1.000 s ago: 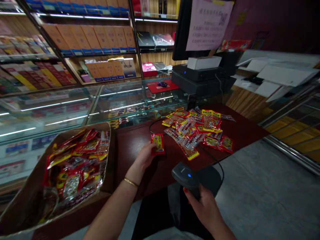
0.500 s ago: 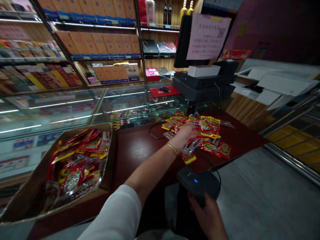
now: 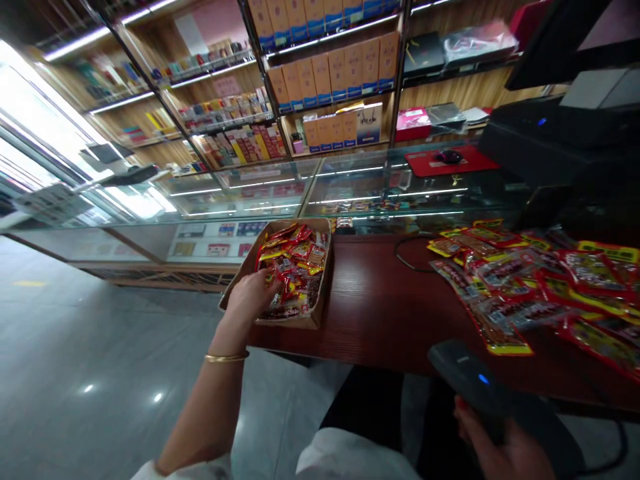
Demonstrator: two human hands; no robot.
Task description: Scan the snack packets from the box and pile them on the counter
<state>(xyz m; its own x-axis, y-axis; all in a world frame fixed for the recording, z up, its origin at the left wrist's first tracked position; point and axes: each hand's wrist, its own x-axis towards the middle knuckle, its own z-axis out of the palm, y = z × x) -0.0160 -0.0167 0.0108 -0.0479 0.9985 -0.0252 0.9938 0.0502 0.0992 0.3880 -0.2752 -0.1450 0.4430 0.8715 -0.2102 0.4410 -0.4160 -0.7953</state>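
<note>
My left hand (image 3: pixel 250 293), with a gold bangle on the wrist, reaches over the near left rim of a cardboard box (image 3: pixel 313 320). Its fingers touch or dip among the red and yellow snack packets (image 3: pixel 300 250) inside; the fingertips are blurred and partly hidden, so I cannot tell whether they grip one. In my right hand (image 3: pixel 500 440) is a dark barcode scanner (image 3: pixel 463 370) with a lit blue light, held low at the counter's front edge. A loose pile of similar snack packets (image 3: pixel 505 273) lies on the right of the dark red wooden counter (image 3: pixel 385 300).
Behind the counter runs a glass display case (image 3: pixel 280 190). A mouse (image 3: pixel 449 157) rests on a red mat (image 3: pixel 420 165) beside a dark till (image 3: pixel 540 143). A black cable (image 3: pixel 400 257) loops near the pile. Shelves with orange boxes (image 3: pixel 340 73) line the wall.
My left hand has gone from the packet pile on the right to the cardboard box on the left. The view has swung left. My right hand still holds the scanner.
</note>
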